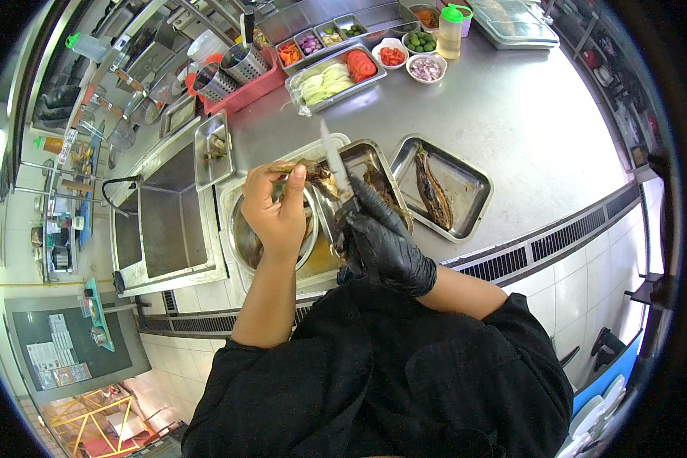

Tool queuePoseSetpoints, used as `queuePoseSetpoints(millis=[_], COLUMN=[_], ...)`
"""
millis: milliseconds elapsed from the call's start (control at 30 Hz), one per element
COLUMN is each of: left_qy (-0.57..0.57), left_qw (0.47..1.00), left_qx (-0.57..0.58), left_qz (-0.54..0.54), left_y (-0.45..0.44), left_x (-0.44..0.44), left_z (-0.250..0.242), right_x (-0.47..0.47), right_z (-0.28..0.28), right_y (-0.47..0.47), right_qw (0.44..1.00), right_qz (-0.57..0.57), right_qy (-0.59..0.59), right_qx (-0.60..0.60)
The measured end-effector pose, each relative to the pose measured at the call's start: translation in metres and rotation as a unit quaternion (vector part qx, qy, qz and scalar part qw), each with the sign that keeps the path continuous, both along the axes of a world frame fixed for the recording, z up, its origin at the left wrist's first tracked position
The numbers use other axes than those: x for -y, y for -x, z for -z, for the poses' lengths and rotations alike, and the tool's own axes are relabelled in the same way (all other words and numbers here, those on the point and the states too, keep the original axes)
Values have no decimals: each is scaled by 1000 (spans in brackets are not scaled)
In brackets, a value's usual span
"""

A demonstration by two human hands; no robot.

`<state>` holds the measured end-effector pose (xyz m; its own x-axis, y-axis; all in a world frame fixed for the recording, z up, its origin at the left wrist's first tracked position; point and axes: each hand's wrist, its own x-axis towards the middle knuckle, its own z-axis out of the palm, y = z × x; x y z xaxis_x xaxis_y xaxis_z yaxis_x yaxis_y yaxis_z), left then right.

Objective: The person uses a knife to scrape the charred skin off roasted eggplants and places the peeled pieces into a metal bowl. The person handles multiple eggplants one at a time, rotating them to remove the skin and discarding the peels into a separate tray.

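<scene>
My bare left hand pinches the stem end of a roasted eggplant, its browned flesh hanging toward the knife. In a black glove, my right hand grips a knife whose blade points up and away, beside the eggplant. Below my left hand is a round steel bowl holding more pieces, partly hidden by the hand. A steel tray with dark charred eggplant lies partly behind the knife and glove. To its right, another steel tray holds one charred, opened eggplant.
A small steel tray with scraps sits beside the sink at left. Farther back stand a tray of sliced vegetables, small bowls of chopped vegetables, a green-capped bottle and a red utensil basket.
</scene>
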<state>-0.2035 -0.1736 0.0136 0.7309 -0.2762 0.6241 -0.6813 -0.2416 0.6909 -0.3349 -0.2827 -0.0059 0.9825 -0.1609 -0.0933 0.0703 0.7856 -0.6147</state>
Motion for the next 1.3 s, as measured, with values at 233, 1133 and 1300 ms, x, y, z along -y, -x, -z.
queuePoseSetpoints(millis=[233, 1133, 1300], left_qy=[8, -108, 16], left_qw=[999, 991, 993], left_qx=[-35, 63, -119], left_qz=[35, -49, 8], left_y=[5, 4, -16], left_x=[2, 0, -11], left_z=[4, -3, -10], right_x=[16, 28, 48], right_z=[22, 19, 60], right_y=[-35, -22, -25], right_qw=[962, 947, 831], right_qz=[163, 169, 75], right_qy=[218, 272, 532], right_qx=[30, 38, -142])
